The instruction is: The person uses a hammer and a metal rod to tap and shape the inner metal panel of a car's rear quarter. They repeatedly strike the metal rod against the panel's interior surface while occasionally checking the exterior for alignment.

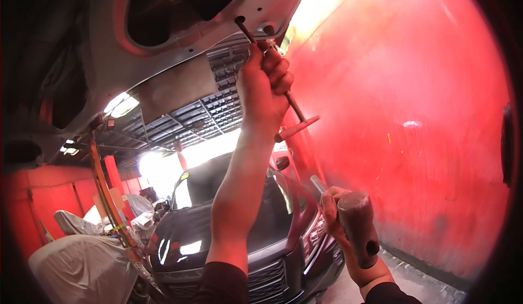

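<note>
Above me is the underside of a raised vehicle panel (103, 43), with large openings and small holes in it. My left hand (265, 81) reaches up with its fingers wrapped round a thin T-handled metal rod (294, 107). The rod's upper end meets a small hole near the panel's edge; how deep it goes is hidden. Its crossbar (298, 128) hangs below my fist. Lower down, my right hand (333, 209) is closed round a mallet (357, 225). The mallet's thick, worn cylindrical head faces me, apart from the rod, and part of its handle sticks out past my fingers.
A dark car (234, 228) stands in front of me, behind my left forearm. A red wall (414, 124) runs along the right. Covered items (81, 271) and an upright pole (106, 195) are at the left. A ribbed ceiling (190, 116) with lamps shows beyond the panel.
</note>
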{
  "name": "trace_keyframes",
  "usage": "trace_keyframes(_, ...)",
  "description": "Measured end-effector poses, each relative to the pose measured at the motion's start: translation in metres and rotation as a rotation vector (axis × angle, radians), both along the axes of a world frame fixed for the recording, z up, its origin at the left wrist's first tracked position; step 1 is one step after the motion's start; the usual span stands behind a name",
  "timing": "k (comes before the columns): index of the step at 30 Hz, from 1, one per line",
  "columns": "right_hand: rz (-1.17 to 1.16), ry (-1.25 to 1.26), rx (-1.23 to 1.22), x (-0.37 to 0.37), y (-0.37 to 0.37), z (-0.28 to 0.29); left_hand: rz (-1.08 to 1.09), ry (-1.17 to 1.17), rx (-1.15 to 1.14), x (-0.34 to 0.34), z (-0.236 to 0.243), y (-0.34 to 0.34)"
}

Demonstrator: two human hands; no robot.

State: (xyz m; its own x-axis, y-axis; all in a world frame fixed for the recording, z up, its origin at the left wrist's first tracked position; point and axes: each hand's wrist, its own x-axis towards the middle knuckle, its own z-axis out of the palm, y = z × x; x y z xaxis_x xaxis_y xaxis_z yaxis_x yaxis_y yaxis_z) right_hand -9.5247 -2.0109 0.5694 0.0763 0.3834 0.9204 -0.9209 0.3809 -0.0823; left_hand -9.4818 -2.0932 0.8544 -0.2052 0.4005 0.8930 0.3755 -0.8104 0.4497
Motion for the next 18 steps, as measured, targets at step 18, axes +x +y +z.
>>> trace_keyframes(18,-0.400,-0.207,0.086,0.039,-0.003,0.030,-0.244,-0.057,0.014,0.013,0.022,0.005)
